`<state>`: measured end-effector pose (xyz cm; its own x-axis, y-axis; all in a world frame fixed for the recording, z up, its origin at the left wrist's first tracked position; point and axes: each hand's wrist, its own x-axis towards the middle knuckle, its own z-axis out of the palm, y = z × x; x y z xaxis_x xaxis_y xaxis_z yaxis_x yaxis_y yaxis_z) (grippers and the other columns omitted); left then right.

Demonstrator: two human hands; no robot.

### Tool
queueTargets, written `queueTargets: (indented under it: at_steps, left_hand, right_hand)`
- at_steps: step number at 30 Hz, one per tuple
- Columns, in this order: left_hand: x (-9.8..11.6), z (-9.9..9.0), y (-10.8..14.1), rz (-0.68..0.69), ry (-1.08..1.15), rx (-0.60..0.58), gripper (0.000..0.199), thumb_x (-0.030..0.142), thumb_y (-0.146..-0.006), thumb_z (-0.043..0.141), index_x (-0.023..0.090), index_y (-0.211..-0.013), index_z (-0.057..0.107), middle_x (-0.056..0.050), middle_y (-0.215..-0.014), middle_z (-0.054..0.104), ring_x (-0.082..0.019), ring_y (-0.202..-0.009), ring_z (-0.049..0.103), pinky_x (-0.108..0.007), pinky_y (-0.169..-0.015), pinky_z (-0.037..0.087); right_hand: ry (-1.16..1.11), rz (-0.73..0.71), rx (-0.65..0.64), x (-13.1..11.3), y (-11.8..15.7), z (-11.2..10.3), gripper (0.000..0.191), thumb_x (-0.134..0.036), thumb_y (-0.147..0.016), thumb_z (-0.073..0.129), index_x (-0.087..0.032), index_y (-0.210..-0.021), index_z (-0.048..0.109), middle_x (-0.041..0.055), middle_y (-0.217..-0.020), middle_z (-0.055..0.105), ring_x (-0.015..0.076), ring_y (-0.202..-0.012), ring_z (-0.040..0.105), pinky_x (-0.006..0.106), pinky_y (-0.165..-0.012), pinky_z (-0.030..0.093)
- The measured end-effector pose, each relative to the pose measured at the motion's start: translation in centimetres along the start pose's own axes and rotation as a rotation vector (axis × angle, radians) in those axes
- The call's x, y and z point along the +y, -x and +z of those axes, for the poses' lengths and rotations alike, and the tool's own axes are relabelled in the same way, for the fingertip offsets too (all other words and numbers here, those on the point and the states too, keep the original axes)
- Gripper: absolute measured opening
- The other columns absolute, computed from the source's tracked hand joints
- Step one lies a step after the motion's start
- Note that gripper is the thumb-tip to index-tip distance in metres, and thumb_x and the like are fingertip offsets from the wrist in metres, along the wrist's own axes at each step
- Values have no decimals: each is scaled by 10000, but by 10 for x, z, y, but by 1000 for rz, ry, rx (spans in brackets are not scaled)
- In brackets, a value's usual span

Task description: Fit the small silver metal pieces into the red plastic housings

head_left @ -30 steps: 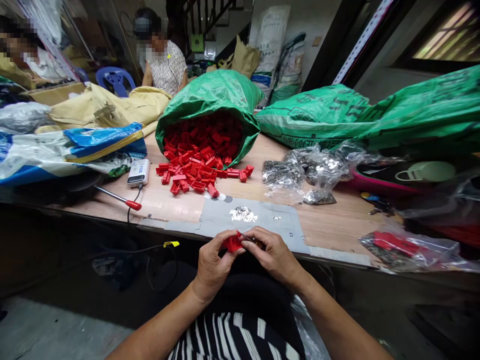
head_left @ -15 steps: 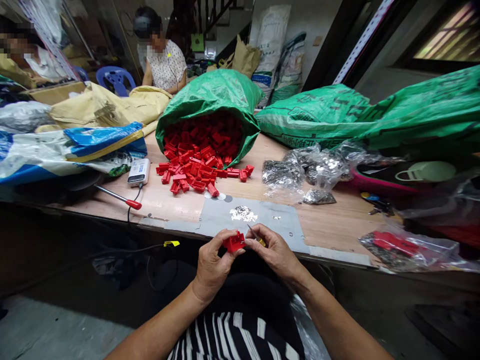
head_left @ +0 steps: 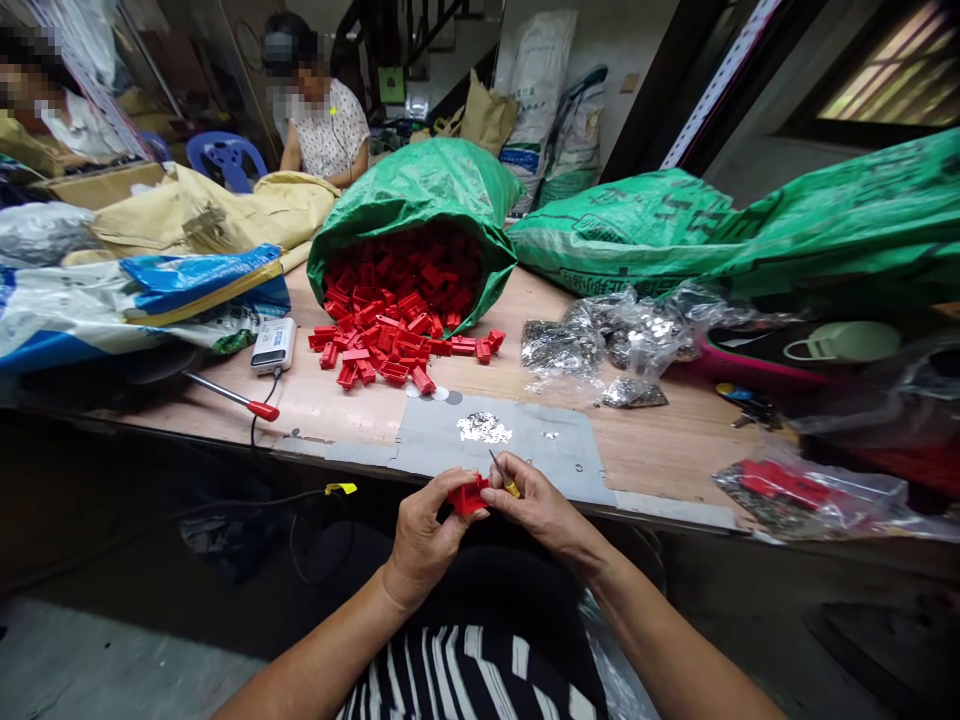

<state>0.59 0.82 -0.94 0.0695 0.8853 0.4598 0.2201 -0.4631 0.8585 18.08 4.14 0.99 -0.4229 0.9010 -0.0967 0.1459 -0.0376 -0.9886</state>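
Between thumb and fingers, my left hand [head_left: 429, 530] grips a small red plastic housing [head_left: 466, 495] just off the table's front edge. My right hand [head_left: 541, 505] meets it from the right, its fingertips touching the part. In that hand lies a thin pointed tool with a yellow handle [head_left: 512, 488], its dark tip angled up and away from the red part. Just beyond, a grey mat [head_left: 555, 462] carries a pile of small shiny metal pieces [head_left: 484, 428]. Farther back, a heap of red plastic housings [head_left: 390, 350] spills from a green woven sack [head_left: 450, 170].
A white power bank [head_left: 273, 345] with a cable and a red-tipped metal rod [head_left: 240, 398] are at left. Clear bags of metal pieces [head_left: 562, 345] lie right of the heap. Another bag [head_left: 795, 495] sits at the right edge. A person [head_left: 322, 115] sits across the table.
My right hand has moved slightly, bringing its fingertips onto the red housing, and the tool now points more upright. The red housing has tilted a little in my left hand.
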Motion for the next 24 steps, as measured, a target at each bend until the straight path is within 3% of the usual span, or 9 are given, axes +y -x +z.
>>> queueTargets:
  at_steps: [4, 9, 12, 24]
  left_hand:
    - [0, -2, -2, -154, 71, -42, 312, 257, -763, 715, 227, -1064, 639, -39, -1005, 722, -176, -908, 682, -279, -844, 530]
    - [1, -2, -10, -399, 296, 10, 310, 281, -731, 734, 192, -1010, 633, -51, -1006, 708, -183, -907, 665, -299, -860, 512]
    - [2, -2, -13, -488, 424, 36, 331, 266, -710, 744, 190, -1010, 628, -41, -1007, 703, -168, -908, 656, -279, -854, 504]
    - [2, -3, -15, -573, 476, 54, 387, 257, -690, 757, 203, -1054, 639, -3, -899, 696, -136, -827, 638, -249, -812, 485]
  right_hand:
    - [73, 7, 6, 1, -4, -12, 242, -398, -787, 643, -202, -789, 502, -35, -721, 512, 128, -673, 462, 248, -636, 370]
    - [630, 12, 298, 2, -18, -48, 120, -304, -847, 545, -210, -885, 609, 27, -874, 653, 195, -828, 579, 305, -754, 403]
    - [871, -19, 321, 5, -27, -59, 112, -241, -856, 524, -212, -892, 626, 41, -913, 668, 200, -858, 596, 308, -777, 410]
    - [1137, 116, 265, -3, -44, -46, 70, -255, -868, 567, -213, -861, 622, 48, -907, 657, 195, -819, 584, 284, -669, 362]
